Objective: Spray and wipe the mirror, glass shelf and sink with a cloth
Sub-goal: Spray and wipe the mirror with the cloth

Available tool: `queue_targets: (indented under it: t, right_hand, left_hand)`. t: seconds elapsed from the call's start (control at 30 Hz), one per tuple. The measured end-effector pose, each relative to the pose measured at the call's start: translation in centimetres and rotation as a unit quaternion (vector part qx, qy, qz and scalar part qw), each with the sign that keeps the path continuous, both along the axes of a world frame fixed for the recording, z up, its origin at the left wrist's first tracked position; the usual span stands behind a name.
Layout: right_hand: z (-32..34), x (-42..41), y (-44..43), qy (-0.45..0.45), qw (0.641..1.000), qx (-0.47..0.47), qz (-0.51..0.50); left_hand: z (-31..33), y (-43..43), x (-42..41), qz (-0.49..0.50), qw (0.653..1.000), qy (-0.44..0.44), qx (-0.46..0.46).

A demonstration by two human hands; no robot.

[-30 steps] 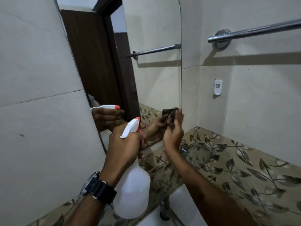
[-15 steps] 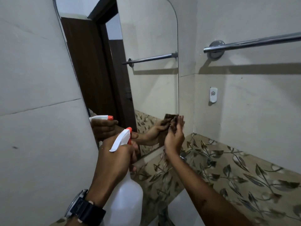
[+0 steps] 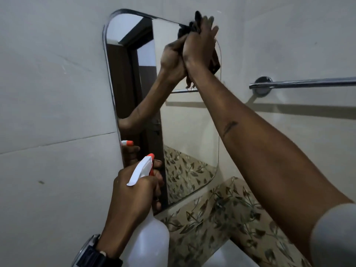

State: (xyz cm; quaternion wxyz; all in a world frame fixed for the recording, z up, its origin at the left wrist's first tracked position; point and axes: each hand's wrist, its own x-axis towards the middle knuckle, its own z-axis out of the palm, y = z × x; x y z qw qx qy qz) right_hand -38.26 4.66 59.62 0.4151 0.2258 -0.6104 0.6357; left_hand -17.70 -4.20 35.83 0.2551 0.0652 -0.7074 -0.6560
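The right hand [image 3: 200, 45] presses a dark cloth [image 3: 187, 28] to the mirror [image 3: 185, 132]'s top right corner, glass stretching below-left, while the left hand [image 3: 134, 191] grips the spray bottle [image 3: 148, 245].

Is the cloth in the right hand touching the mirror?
Touching. The head view shows the right hand pressing the dark cloth flat against the mirror at its top right corner, meeting its reflection.

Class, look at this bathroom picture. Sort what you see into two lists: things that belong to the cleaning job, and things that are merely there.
Part of the job:
- mirror
- dark cloth, pressed to the mirror's top right corner by the right hand
- spray bottle, held in the left hand

Merely there:
- towel rail
- leaf-patterned tiles
- wristwatch
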Motion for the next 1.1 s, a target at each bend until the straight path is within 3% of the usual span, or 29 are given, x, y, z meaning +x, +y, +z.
queue_targets:
  t: [0.13, 0.23, 0.33, 0.53, 0.8, 1.1]
  right_hand:
    - [-2.2, 3.4, -3.5, 0.044, 0.998, 0.010, 0.048]
    - [-4.5, 7.3, -7.3, 0.180, 0.977, 0.089, 0.074]
    - [-5.4, 9.2, -9.5, 0.262, 0.946, 0.162, 0.097]
    - [-10.1, 8.6, -8.1, 0.278, 0.936, 0.208, 0.058]
    - [-33.5, 8.9, -4.5, 0.217, 0.913, 0.341, 0.066]
    - [-34.1, 7.3, -2.8, 0.233, 0.893, 0.381, 0.058]
  left_hand:
    - [0.3, -0.6, 0.9, 0.009, 1.000, 0.005, 0.003]
    - [0.6, -0.2, 1.5, 0.010, 1.000, 0.011, 0.006]
    - [0.6, -0.2, 2.5, 0.046, 0.998, 0.029, -0.006]
    - [0.7, -1.5, 4.7, 0.095, 0.995, 0.021, -0.006]
    - [0.4, -2.7, 7.0, 0.136, 0.990, 0.030, -0.015]
    - [-1.2, -1.6, 6.7, 0.126, 0.992, -0.002, -0.013]
